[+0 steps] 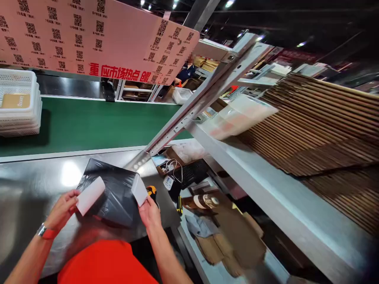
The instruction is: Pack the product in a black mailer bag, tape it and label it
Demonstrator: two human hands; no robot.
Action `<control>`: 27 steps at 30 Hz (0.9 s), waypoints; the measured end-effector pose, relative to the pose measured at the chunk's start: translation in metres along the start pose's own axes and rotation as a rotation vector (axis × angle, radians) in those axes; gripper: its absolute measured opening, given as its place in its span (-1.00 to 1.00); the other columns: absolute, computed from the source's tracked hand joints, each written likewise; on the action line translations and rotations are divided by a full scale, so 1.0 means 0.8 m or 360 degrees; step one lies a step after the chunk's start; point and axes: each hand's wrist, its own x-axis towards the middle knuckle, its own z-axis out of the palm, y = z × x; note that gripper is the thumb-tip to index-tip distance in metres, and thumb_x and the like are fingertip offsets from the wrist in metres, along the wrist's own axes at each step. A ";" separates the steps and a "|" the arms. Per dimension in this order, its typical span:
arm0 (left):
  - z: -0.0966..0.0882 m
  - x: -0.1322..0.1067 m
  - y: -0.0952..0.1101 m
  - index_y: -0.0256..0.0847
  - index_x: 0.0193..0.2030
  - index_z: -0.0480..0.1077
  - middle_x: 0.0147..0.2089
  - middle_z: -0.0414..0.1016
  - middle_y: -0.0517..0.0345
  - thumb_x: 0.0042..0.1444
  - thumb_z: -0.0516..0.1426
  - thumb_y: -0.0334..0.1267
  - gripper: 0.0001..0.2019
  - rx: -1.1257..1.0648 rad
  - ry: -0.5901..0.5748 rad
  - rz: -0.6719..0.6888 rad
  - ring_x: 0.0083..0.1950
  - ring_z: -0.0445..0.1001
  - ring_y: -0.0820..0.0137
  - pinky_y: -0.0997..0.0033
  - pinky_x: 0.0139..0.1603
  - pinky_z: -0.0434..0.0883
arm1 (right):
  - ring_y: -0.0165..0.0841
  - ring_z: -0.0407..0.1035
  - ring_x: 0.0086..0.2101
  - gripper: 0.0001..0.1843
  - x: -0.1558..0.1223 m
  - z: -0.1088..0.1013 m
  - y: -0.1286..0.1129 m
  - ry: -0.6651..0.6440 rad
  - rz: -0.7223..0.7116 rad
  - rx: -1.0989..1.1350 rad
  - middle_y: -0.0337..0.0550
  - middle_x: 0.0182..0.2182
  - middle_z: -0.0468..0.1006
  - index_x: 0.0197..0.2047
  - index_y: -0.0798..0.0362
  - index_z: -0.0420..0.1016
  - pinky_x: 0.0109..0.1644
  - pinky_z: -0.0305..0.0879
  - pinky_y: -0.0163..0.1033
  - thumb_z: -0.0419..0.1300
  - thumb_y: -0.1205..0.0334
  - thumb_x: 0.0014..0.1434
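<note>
A parcel wrapped in shiny black plastic (117, 193) lies on the metal table in front of me. My left hand (63, 210) pinches the edge of a curled white paper slip (90, 196), held over the parcel's left side. Between the fingers of my right hand (150, 213) is a second white slip (139, 190), at the parcel's right edge. I cannot tell whether this second slip touches the plastic. Just beyond my right hand sits a yellow and black object (152, 191), partly hidden by it.
A green conveyor belt (112, 120) runs behind the table, carrying stacked white baskets (20, 118) at left. A slanted metal post (204, 92) rises at right. Lower right are a keyboard (194, 173), a bottle (199, 201) and cardboard pieces (239, 232). Flattened cartons (319, 126) fill the shelf above.
</note>
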 end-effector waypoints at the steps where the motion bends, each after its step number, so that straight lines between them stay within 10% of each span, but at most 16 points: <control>1: -0.005 0.007 0.010 -0.22 -0.10 0.58 -0.35 0.64 0.17 0.00 0.40 0.02 -0.58 0.0185 0.0094 0.0132 -0.37 0.54 0.36 0.35 -0.29 0.50 | -0.30 0.71 -0.19 -0.87 0.004 -0.004 -0.004 0.0068 0.0007 0.0049 -0.20 -0.28 0.80 -0.17 -0.03 0.67 0.02 0.69 -0.20 0.38 0.22 0.17; 7: 0.029 0.071 0.013 -0.33 0.33 0.53 0.41 0.60 -0.27 0.23 0.12 -0.33 -0.47 0.1798 0.0242 0.1106 0.45 0.54 0.01 -0.12 0.56 0.44 | -0.27 0.72 -0.09 -0.81 -0.004 0.001 0.000 0.0135 0.0093 0.0153 -0.11 -0.15 0.84 -0.10 0.06 0.73 0.09 0.70 -0.19 0.35 0.23 0.22; 12: 0.073 0.092 -0.079 -0.59 0.45 0.41 0.63 0.24 -0.53 0.24 0.12 -0.40 -0.36 0.2717 -0.0086 0.0705 0.67 0.22 -0.20 -0.25 0.65 0.28 | -0.23 0.71 0.01 -0.74 -0.015 0.001 0.011 0.0114 0.0076 0.0186 -0.12 -0.07 0.84 -0.06 0.01 0.75 0.21 0.67 -0.10 0.41 0.20 0.17; 18: 0.067 0.025 -0.145 -0.60 0.59 0.22 0.70 0.00 -0.54 0.30 0.21 0.18 -0.04 0.2693 -0.0160 0.0637 0.72 0.03 -0.30 -0.35 0.66 0.22 | -0.21 0.68 0.08 -0.82 -0.023 -0.012 0.006 0.0120 0.0036 0.0164 -0.09 -0.11 0.83 -0.13 -0.01 0.72 0.32 0.58 -0.07 0.40 0.15 0.19; 23: 0.041 -0.020 -0.095 -0.33 0.33 0.59 0.35 0.64 -0.38 0.39 0.19 -0.05 -0.49 0.2515 -0.0379 0.0569 0.36 0.64 -0.09 -0.15 0.50 0.51 | -0.25 0.69 0.01 -0.78 -0.026 -0.011 -0.006 0.0175 0.0083 0.0162 -0.08 -0.10 0.83 -0.08 0.02 0.72 0.23 0.62 -0.14 0.35 0.18 0.22; 27: 0.020 0.044 -0.044 -0.23 0.28 0.59 0.26 0.72 -0.21 0.56 -0.07 -0.17 -0.53 0.2214 -0.0014 0.1080 0.34 0.66 0.09 -0.05 0.44 0.58 | -0.21 0.70 -0.06 -0.78 -0.038 -0.008 -0.015 0.0206 0.0041 0.0193 -0.08 -0.17 0.82 -0.09 0.04 0.69 0.17 0.64 -0.09 0.36 0.15 0.23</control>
